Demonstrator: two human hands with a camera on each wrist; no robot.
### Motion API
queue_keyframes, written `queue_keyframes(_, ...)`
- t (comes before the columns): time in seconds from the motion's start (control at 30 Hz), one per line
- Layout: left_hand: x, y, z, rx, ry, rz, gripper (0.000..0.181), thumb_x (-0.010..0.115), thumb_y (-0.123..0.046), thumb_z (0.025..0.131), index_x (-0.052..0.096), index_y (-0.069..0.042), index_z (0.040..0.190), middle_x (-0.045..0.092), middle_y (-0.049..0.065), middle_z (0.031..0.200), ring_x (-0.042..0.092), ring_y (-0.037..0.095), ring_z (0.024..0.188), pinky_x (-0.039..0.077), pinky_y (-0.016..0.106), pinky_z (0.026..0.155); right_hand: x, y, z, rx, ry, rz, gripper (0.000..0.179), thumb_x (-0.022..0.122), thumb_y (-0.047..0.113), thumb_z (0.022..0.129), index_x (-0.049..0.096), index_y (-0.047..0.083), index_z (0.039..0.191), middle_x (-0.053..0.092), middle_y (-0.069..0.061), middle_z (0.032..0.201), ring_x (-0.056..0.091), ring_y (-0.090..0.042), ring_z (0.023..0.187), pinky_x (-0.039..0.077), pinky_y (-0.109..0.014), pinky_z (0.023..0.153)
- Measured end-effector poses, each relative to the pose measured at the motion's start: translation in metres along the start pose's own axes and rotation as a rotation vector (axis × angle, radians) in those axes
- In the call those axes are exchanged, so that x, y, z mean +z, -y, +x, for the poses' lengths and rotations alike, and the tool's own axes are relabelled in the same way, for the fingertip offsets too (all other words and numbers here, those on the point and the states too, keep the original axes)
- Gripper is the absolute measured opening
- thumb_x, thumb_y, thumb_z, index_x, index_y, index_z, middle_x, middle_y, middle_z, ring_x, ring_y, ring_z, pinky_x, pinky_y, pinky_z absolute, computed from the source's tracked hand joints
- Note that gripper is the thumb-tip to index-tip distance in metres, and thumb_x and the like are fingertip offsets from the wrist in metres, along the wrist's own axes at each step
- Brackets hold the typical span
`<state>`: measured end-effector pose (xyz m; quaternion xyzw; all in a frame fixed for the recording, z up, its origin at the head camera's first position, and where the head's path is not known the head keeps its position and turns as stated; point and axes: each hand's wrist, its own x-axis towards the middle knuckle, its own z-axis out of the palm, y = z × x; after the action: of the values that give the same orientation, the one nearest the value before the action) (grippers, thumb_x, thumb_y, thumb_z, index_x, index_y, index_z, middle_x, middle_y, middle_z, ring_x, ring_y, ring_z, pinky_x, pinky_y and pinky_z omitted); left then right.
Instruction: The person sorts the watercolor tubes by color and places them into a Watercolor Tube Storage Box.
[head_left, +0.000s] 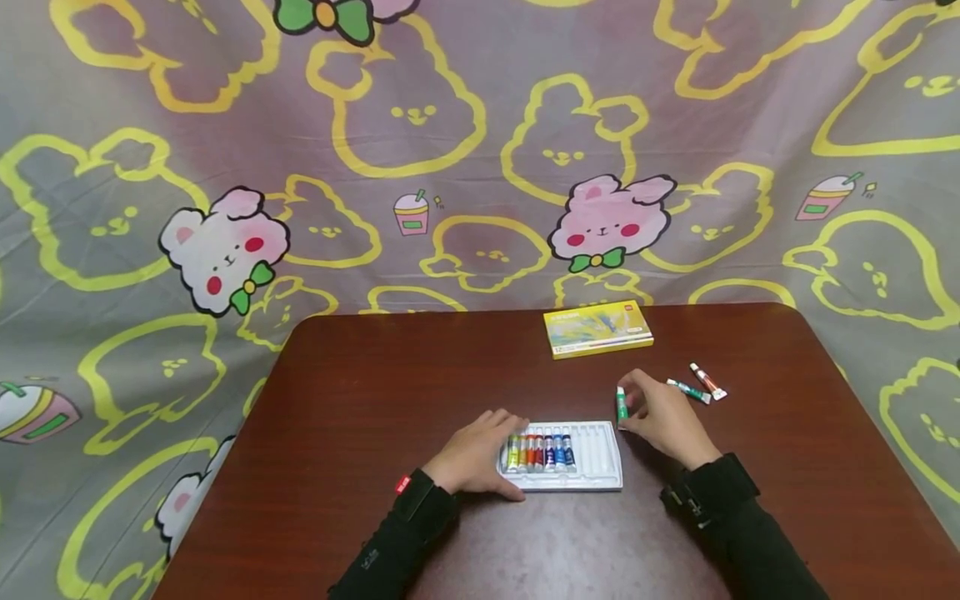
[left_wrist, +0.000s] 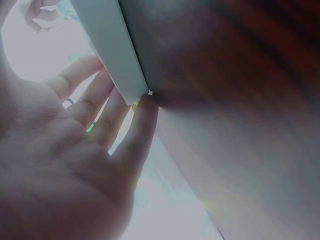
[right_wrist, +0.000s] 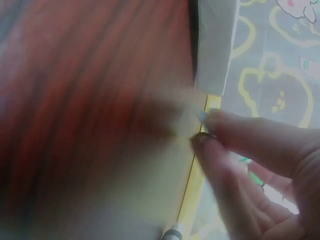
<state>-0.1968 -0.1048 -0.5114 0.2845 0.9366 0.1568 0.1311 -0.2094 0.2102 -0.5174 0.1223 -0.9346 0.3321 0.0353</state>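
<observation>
Two hands are at a white plastic tray (head_left: 597, 454) on a brown table (head_left: 405, 358). The left hand (head_left: 474, 455) rests against the tray's left end, its grip spread wide and loose, fingers toward the far side and thumb by the near edge. The right hand (head_left: 666, 423) has its grip closed to a pinch, holding a green tube (head_left: 622, 405) between thumb and fingers, just beside the tray's far right corner. Small coloured tubes (head_left: 540, 452) from yellow-green to dark blue stand side by side in the tray's left part; the slots to their right are bare. Beyond the right hand, a second green tube (head_left: 689, 391) lies near a reddish-brown tube (head_left: 708, 381). A yellow box (head_left: 598, 330) lies near the table's far edge, before a printed cloth (head_left: 480, 83).
</observation>
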Motion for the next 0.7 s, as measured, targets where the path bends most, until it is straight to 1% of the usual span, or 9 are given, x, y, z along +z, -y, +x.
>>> queue_keyframes(0.1, -0.001, 0.0, 0.002, 0.003, 0.003, 0.005, 0.1, 0.083, -0.061, 0.059, 0.045, -0.023, 0.144, 0.052, -0.002, 0.135, 0.043, 0.016, 0.116, 0.05, 0.045, 0.097, -0.003, 0.002, 0.0, -0.021, -0.03, 0.068, 0.053, 0.084, 0.009, 0.073, 0.057, 0.012, 0.118, 0.069, -0.008, 0.091, 0.064, -0.013, 0.071, 0.058, -0.035, 0.062)
queue_keyframes(0.23, -0.001, 0.001, 0.001, 0.002, 0.016, 0.016, 0.102, 0.083, -0.062, 0.059, 0.044, -0.022, 0.145, 0.051, -0.001, 0.137, 0.043, 0.016, 0.117, 0.05, 0.045, 0.098, -0.005, 0.007, 0.001, -0.061, -0.05, 0.208, 0.054, 0.084, 0.01, 0.074, 0.057, 0.015, 0.121, 0.071, -0.006, 0.093, 0.066, -0.011, 0.072, 0.059, -0.032, 0.063)
queue_keyframes(0.33, 0.0, 0.002, 0.0, 0.002, 0.016, 0.022, 0.103, 0.083, -0.062, 0.059, 0.044, -0.022, 0.145, 0.051, -0.001, 0.137, 0.043, 0.016, 0.117, 0.05, 0.046, 0.098, -0.005, 0.01, 0.001, -0.079, -0.063, 0.269, 0.053, 0.084, 0.012, 0.075, 0.058, 0.016, 0.121, 0.072, -0.006, 0.093, 0.067, -0.009, 0.072, 0.06, -0.029, 0.063)
queue_keyframes(0.5, 0.0, 0.002, 0.002, 0.008, 0.007, 0.016, 0.103, 0.083, -0.063, 0.059, 0.044, -0.023, 0.145, 0.051, -0.002, 0.136, 0.042, 0.016, 0.117, 0.05, 0.046, 0.097, -0.008, 0.012, 0.001, -0.073, -0.071, 0.329, 0.054, 0.085, 0.016, 0.074, 0.059, 0.016, 0.121, 0.071, -0.004, 0.093, 0.067, -0.008, 0.072, 0.06, -0.027, 0.064)
queue_keyframes(0.6, 0.0, 0.002, 0.003, 0.014, 0.006, 0.015, 0.104, 0.083, -0.063, 0.059, 0.043, -0.022, 0.146, 0.051, -0.001, 0.136, 0.042, 0.016, 0.117, 0.05, 0.046, 0.097, -0.01, 0.014, 0.001, -0.069, -0.062, 0.344, 0.054, 0.085, 0.017, 0.074, 0.06, 0.015, 0.121, 0.072, -0.006, 0.094, 0.068, -0.009, 0.072, 0.06, -0.027, 0.064)
queue_keyframes(0.7, 0.0, 0.001, 0.003, 0.015, 0.01, 0.019, 0.104, 0.083, -0.062, 0.059, 0.043, -0.022, 0.146, 0.051, -0.001, 0.136, 0.043, 0.016, 0.117, 0.05, 0.046, 0.097, -0.01, 0.019, -0.001, -0.06, -0.04, 0.337, 0.053, 0.085, 0.018, 0.074, 0.059, 0.014, 0.12, 0.071, -0.007, 0.095, 0.067, -0.01, 0.073, 0.06, -0.028, 0.064)
